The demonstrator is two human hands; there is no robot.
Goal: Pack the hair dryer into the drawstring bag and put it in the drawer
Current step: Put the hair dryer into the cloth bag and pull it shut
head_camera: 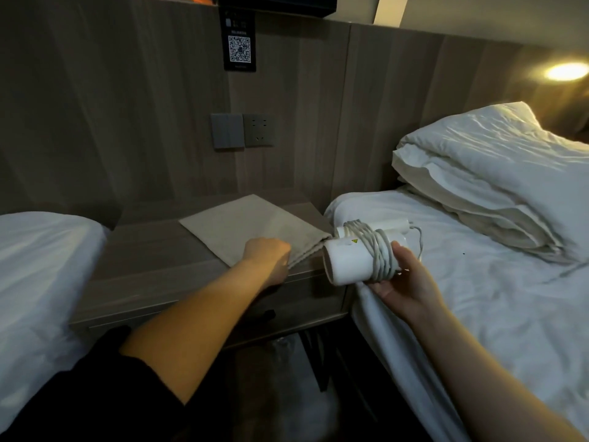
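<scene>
A beige drawstring bag lies flat on the wooden nightstand between two beds. My left hand grips the bag's near edge, at the nightstand's front right. My right hand holds a white hair dryer from below, its grey cord wound around the body. The dryer's mouth faces the bag's opening and sits right beside it, over the edge of the right bed. The drawer front below the nightstand top looks closed.
A white bed stands at the left, and another bed with a folded duvet at the right. A switch and socket sit on the wood wall panel. A bin with a plastic liner is under the nightstand.
</scene>
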